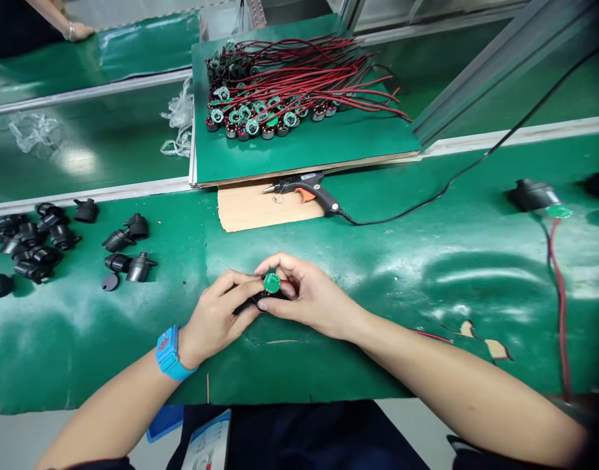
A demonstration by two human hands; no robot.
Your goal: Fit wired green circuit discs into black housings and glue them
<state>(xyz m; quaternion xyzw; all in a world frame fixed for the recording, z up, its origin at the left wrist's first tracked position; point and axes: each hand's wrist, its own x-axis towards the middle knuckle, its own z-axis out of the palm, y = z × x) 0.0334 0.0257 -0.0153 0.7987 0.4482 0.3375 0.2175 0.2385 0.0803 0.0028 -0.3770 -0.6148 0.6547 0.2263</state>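
Over the middle of the green bench, my left hand (225,307) and my right hand (299,290) meet around one small part. A round green circuit board (272,282) faces up on it, with a red wire leading off under my right fingers. Something black shows below the board; most of it is hidden by my fingers. Both hands have their fingers closed on this part. My left wrist wears a blue strap (168,354). Beyond the hands lies a black glue gun (315,194) with an orange trigger, resting on a piece of cardboard (240,215).
Several wired motors with green boards (253,125) fill a raised green shelf (309,153). Black plastic housings (32,245) lie at left. One housing with a board and wires (537,196) stands at right. A black cable (456,186) crosses the bench. Another person's hand (78,31) rests top left.
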